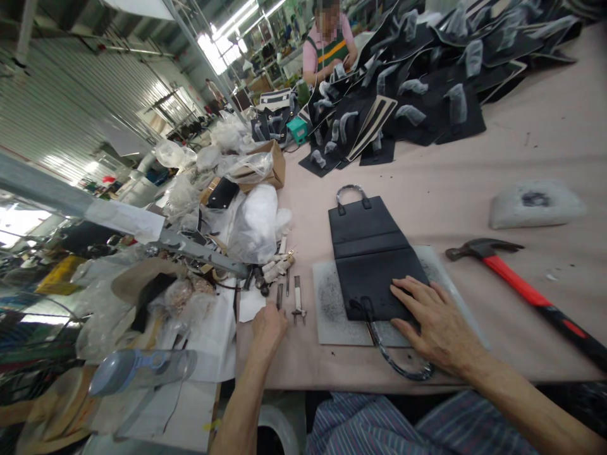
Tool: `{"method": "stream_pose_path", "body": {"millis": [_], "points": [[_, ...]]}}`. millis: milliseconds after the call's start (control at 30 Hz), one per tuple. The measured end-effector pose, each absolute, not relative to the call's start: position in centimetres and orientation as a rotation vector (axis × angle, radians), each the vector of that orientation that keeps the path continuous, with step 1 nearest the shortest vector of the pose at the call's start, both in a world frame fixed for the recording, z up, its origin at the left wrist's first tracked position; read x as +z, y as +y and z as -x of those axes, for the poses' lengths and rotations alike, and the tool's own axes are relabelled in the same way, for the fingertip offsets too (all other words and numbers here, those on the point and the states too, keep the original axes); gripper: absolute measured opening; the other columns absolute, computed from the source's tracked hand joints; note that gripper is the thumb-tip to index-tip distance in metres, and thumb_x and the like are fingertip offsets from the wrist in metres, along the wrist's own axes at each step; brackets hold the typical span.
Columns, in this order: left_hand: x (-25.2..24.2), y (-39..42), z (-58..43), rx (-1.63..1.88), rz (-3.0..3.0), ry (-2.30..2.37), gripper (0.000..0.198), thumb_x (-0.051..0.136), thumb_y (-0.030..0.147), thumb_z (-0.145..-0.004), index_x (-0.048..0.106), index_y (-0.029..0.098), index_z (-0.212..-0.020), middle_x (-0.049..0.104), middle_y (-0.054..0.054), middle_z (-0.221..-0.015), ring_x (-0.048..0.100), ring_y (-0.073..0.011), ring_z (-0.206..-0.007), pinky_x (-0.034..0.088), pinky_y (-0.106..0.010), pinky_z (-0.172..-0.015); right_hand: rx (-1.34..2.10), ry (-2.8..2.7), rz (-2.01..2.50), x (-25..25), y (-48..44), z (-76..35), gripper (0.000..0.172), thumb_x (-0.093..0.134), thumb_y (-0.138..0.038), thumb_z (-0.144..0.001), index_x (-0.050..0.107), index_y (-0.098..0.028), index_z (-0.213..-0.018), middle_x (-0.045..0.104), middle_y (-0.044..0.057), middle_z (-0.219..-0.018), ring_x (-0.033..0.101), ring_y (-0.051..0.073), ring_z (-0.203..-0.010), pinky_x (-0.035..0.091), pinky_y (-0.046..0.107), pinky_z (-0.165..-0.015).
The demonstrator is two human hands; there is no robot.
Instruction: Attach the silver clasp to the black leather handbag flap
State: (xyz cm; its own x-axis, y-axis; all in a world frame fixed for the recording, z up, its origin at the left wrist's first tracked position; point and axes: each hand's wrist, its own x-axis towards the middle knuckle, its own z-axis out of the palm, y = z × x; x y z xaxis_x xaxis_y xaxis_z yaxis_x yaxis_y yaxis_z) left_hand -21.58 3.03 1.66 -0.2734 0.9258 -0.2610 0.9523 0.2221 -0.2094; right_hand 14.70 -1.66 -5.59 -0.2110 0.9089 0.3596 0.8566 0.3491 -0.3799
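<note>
Room: workshop; long beige table (545,126), plastic-bag clutter along its left edge.
Far end: pile of black panels (427,95), co-worker (327,44) behind it, well apart.
Pad: grey pad (327,309) at near edge, prob. to cushion work.
Bag panel (370,253): flat on pad, handle loop (398,363) trailing off it.
Hammer (516,284): beside pad, untouched.
R: right hand (436,322) flat on panel's near corner, fingers spread, prob. pinning it; clasped nothing.
L: left hand (268,328) at small tools (298,300), fingers curled under; couldn't tell if holding one.
</note>
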Motion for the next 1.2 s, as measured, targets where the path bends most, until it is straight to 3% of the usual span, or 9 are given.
{"method": "stream_pose_path", "body": {"millis": [133, 267, 467, 733, 867, 1000, 1067, 1200], "points": [[1.8, 3.0, 21.2, -0.453, -1.925, 2.380, 0.028, 0.048, 0.028, -0.097, 0.065, 0.014, -0.115, 0.070, -0.017, -0.109, 0.067, -0.0288, -0.108, 0.049, -0.034, -0.089, 0.124, -2.103, 1.542, -5.6, -1.7, -14.7, 0.052, 0.054, -0.038, -0.091, 0.055, -0.018, -0.139, 0.053, 0.013, -0.148, 0.046, 0.035, -0.138, 0.032, 0.059, -0.116], [2.3, 4.4, 20.7, -0.332, -1.909, 2.409, 0.028, 0.044, 0.026, -0.098, 0.069, 0.016, -0.107, 0.070, -0.015, -0.110, 0.067, -0.0275, -0.104, 0.049, -0.034, -0.086, 0.095, -2.115, 1.529, -5.9, -1.6, -14.7, 0.052, 0.054, -0.039, -0.092, 0.055, -0.018, -0.138, 0.054, 0.013, -0.147, 0.048, 0.035, -0.137, 0.032, 0.059, -0.116], [2.1, 9.1, 19.5, -0.262, -1.856, 2.342, 0.027, 0.052, 0.038, -0.096, 0.073, 0.021, -0.098, 0.075, -0.011, -0.105, 0.069, -0.0267, -0.104, 0.049, -0.032, -0.085, 0.101, -2.115, 1.525, -5.9, -1.6, -14.8, 0.051, 0.055, -0.039, -0.091, 0.055, -0.018, -0.138, 0.054, 0.013, -0.147, 0.048, 0.035, -0.136, 0.032, 0.059, -0.116], [0.9, 14.6, 18.8, -0.346, -1.742, 2.283, 0.033, 0.065, 0.030, -0.082, 0.072, 0.011, -0.109, 0.069, -0.025, -0.122, 0.065, -0.0375, -0.115, 0.050, -0.040, -0.089, 0.247, -2.126, 1.607, -3.5, -1.9, -14.4, 0.054, 0.059, -0.031, -0.089, 0.053, -0.017, -0.141, 0.051, 0.014, -0.149, 0.043, 0.033, -0.141, 0.029, 0.059, -0.119], [1.1, 15.4, 19.5, -0.351, -1.765, 2.187, 0.030, 0.070, 0.030, -0.072, 0.072, 0.016, -0.099, 0.074, -0.019, -0.106, 0.069, -0.0361, -0.105, 0.051, -0.037, -0.082, 0.288, -2.087, 1.613, -3.1, -1.9, -14.5, 0.055, 0.061, -0.029, -0.087, 0.054, -0.015, -0.139, 0.052, 0.014, -0.148, 0.042, 0.034, -0.141, 0.028, 0.060, -0.119], [2.6, 14.6, 21.0, -0.154, -1.789, 2.101, 0.010, 0.068, 0.029, -0.070, 0.066, 0.020, -0.075, 0.071, -0.010, -0.072, 0.071, -0.0330, -0.083, 0.051, -0.035, -0.070, 0.322, -2.062, 1.592, -3.0, -1.9, -14.6, 0.056, 0.061, -0.029, -0.086, 0.054, -0.016, -0.140, 0.052, 0.014, -0.148, 0.040, 0.034, -0.142, 0.026, 0.061, -0.120], [3.7, 13.5, 20.9, 0.090, -1.685, 2.054, 0.016, 0.066, 0.036, -0.073, 0.062, 0.020, -0.071, 0.066, -0.006, -0.061, 0.069, -0.0287, -0.069, 0.051, -0.033, -0.061, 0.343, -2.061, 1.588, -2.9, -1.9, -14.6, 0.057, 0.061, -0.029, -0.086, 0.053, -0.016, -0.141, 0.052, 0.013, -0.148, 0.039, 0.034, -0.143, 0.024, 0.061, -0.121], [4.9, 9.9, 16.7, 0.836, -1.262, 1.542, 0.038, 0.074, 0.050, -0.070, 0.061, 0.017, -0.086, 0.070, -0.003, -0.077, 0.069, -0.0193, -0.066, 0.056, -0.030, -0.062, 0.376, -2.049, 1.601, -2.6, -1.8, -14.7, 0.058, 0.062, -0.028, -0.085, 0.053, -0.015, -0.140, 0.052, 0.013, -0.148, 0.039, 0.033, -0.143, 0.023, 0.060, -0.122]]}}
